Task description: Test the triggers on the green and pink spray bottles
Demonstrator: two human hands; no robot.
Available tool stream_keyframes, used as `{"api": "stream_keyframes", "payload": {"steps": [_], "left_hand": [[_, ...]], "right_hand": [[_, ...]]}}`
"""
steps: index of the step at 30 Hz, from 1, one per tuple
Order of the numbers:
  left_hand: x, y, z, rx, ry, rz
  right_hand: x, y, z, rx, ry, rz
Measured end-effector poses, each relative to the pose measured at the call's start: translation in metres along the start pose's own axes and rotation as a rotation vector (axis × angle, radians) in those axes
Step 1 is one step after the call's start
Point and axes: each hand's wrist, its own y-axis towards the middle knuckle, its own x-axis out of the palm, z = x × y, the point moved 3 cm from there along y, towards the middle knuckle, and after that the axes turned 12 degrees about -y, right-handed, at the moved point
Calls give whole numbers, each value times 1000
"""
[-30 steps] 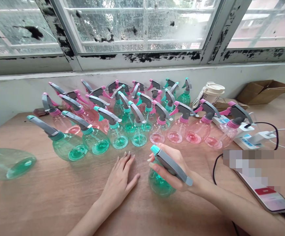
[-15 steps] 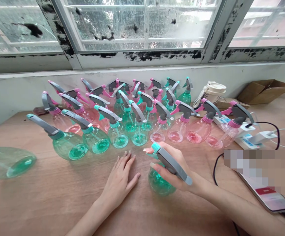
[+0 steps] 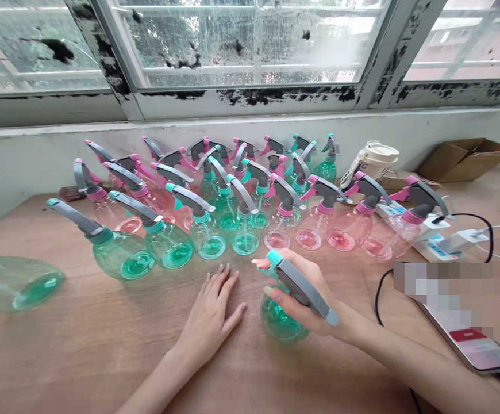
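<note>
A green spray bottle point(image 3: 285, 319) with a grey and teal trigger head stands on the wooden table point(image 3: 116, 345). Around its neck, just under the trigger head, my right hand point(image 3: 308, 287) is closed. My left hand point(image 3: 213, 305) lies palm down on the tabletop to the left of that bottle, fingers stretched out and holding nothing. Beyond both hands stand rows of other spray bottles, among them a green one point(image 3: 245, 236) and a pink one point(image 3: 314, 230). The neck of the held bottle is mostly hidden by my fingers.
At the far left a green bottle body point(image 3: 21, 284) lies near the table edge. To the right are a phone point(image 3: 469, 339), black cables and a white power strip point(image 3: 431, 244). Behind them stand a lidded cup point(image 3: 373, 161) and a brown cardboard box point(image 3: 469, 161), below the window.
</note>
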Motion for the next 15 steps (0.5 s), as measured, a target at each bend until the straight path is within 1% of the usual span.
{"api": "stream_keyframes", "payload": {"steps": [5, 10, 15], "left_hand": [[0, 0, 0, 2, 17, -10], [0, 1, 0, 2, 17, -10], [-1, 1, 1, -10, 5, -11]], "right_hand": [[2, -2, 1, 8, 29, 4], [0, 0, -1, 7, -22, 5], [-2, 2, -3, -66, -80, 1]]}}
